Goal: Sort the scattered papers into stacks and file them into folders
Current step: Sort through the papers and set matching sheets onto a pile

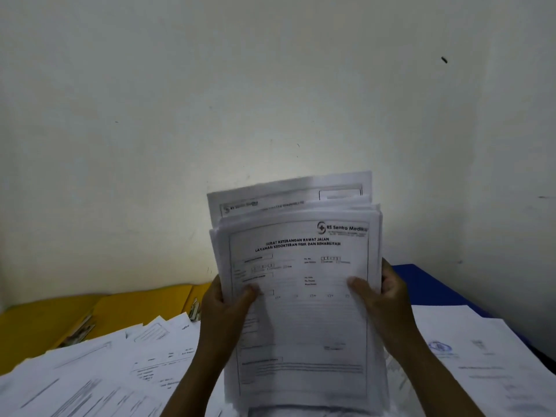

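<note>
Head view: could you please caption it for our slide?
Both hands, left hand and right hand, hold a paper stack upright above scattered papers.

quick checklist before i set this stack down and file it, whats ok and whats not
1. Grip: left hand and right hand each hold a side of the stack of forms, thumbs on the front: ok.
2. Stack upright: ok.
3. Edges squared: some back sheets stick up and skew at the top: not ok.
4. Folder nearby: yellow folders lie at left, a blue folder at right: ok.
5. Landing spot: loose papers cover the surface below: not ok.
6. All sheets the same form: cannot tell.
</note>
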